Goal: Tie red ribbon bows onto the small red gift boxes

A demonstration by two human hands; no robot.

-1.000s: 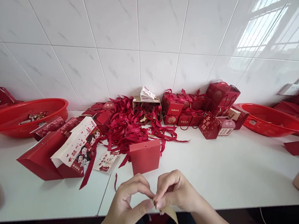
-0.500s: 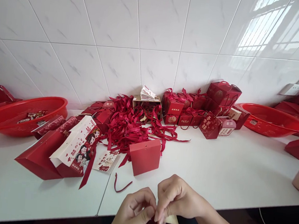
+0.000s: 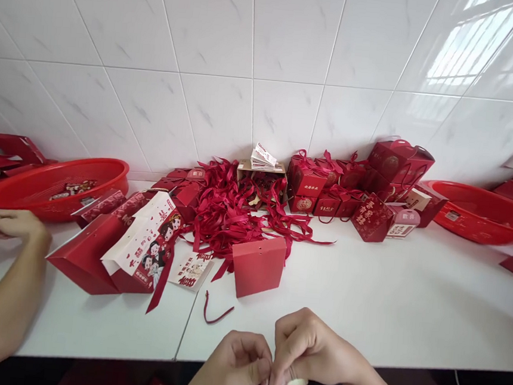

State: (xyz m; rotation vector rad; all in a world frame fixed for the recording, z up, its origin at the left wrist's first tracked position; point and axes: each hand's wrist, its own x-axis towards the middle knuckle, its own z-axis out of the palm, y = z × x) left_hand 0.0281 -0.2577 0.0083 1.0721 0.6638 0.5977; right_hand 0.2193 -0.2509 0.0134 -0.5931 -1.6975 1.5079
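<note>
At the table's front edge, my left hand point(image 3: 241, 362) and my right hand point(image 3: 319, 348) meet with fingertips pinched together. What lies between the fingertips is too small and too covered to name. The edge of a cream-coloured piece point(image 3: 297, 382) shows beneath my right hand. Just beyond my hands a red folded box point(image 3: 257, 269) stands on the table, with small holes near its top edge. A thin dark-red cord point(image 3: 217, 318) lies curved to its left. Behind it spreads a heap of dark-red ribbons point(image 3: 222, 219), and a printed card point(image 3: 190, 270) lies flat nearby.
Larger red bags point(image 3: 93, 256) stand at left, one with a printed white panel point(image 3: 142, 236). Finished-looking red boxes point(image 3: 304, 188) are stacked by the wall. Red plastic baskets stand left point(image 3: 118, 174) and right point(image 3: 482, 230). Another person's arm point(image 3: 9, 291) reaches in from the left.
The view has shifted slightly, so things sit further right. Another person's arm now reaches over the table at left, and a hand shows at the right edge. My hands stay pinched together.
</note>
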